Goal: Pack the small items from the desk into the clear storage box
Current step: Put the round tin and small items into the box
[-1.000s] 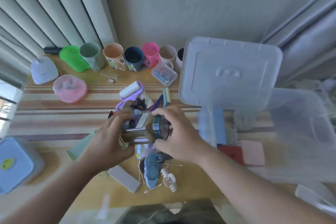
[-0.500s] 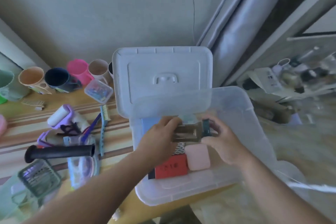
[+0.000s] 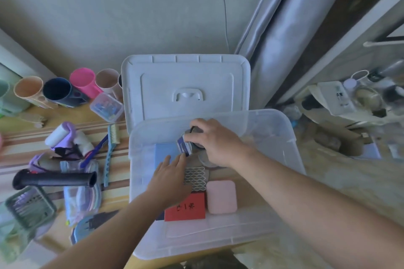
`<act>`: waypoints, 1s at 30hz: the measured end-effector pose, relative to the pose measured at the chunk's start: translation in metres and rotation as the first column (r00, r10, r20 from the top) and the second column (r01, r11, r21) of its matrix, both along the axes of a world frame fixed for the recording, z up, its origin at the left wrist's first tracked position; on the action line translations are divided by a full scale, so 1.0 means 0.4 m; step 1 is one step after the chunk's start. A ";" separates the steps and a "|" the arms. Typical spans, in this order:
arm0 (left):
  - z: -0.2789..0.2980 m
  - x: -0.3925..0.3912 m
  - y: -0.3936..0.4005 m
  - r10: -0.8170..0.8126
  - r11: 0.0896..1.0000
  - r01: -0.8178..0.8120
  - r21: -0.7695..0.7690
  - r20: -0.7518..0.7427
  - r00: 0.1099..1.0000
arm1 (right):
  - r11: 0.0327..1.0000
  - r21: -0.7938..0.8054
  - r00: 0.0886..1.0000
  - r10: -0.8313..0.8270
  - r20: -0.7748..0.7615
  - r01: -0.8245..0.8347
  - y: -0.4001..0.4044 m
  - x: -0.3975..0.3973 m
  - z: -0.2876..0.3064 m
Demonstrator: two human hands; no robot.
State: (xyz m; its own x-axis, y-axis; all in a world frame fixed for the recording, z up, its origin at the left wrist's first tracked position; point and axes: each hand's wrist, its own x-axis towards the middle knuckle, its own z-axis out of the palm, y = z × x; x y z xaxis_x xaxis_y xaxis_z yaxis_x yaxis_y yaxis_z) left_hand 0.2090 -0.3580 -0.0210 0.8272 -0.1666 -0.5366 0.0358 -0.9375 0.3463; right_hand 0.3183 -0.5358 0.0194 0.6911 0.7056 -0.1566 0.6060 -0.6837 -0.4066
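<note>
The clear storage box [image 3: 291, 137] stands open at the desk's right end. Its white lid [image 3: 185, 76] leans against the wall behind it. Inside the box, my right hand [image 3: 216, 144] grips a small clear container with a blue label [image 3: 184, 147], held low near the back. My left hand [image 3: 170, 177] lies lower, its straight fingertips just touching the container's underside. A blue card [image 3: 164, 153], a wavy-patterned pad [image 3: 194, 178], a red card [image 3: 185, 207] and a pink pad [image 3: 221, 196] lie on the box floor.
Left of the box lie a lint roller [image 3: 59, 135], a black tube [image 3: 54, 179], a teal brush [image 3: 110, 148], a small pin box [image 3: 107, 107] and a green basket [image 3: 30, 207]. Cups [image 3: 56, 91] line the wall. A cluttered surface sits at the right.
Both hands carried the container from the desk pile over to the box. My left hand has since let go and opened, while my right hand lowered the container further back.
</note>
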 end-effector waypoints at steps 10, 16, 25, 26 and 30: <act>-0.024 -0.003 0.020 -0.148 0.989 0.148 0.029 0.018 0.989 | 0.994 0.066 0.996 -0.081 -0.021 0.083 -0.047 -0.094 -0.086; 0.000 -0.012 0.025 -0.029 0.996 0.038 -0.080 0.117 0.993 | 0.983 0.146 0.991 -0.119 0.055 0.110 -0.016 -0.086 -0.146; 0.133 -0.061 0.056 0.096 0.949 -0.023 -0.315 0.219 0.971 | 0.960 0.150 0.972 -0.234 -0.021 0.235 0.037 -0.095 -0.190; 0.151 -0.079 0.081 0.149 0.928 -0.034 -0.371 0.288 0.946 | 0.962 0.147 0.973 -0.232 -0.001 0.230 0.024 -0.095 -0.189; 0.162 -0.188 0.251 0.350 0.926 -0.176 -0.335 0.580 0.736 | 0.963 0.186 0.979 -0.203 0.031 0.194 -0.002 -0.094 -0.184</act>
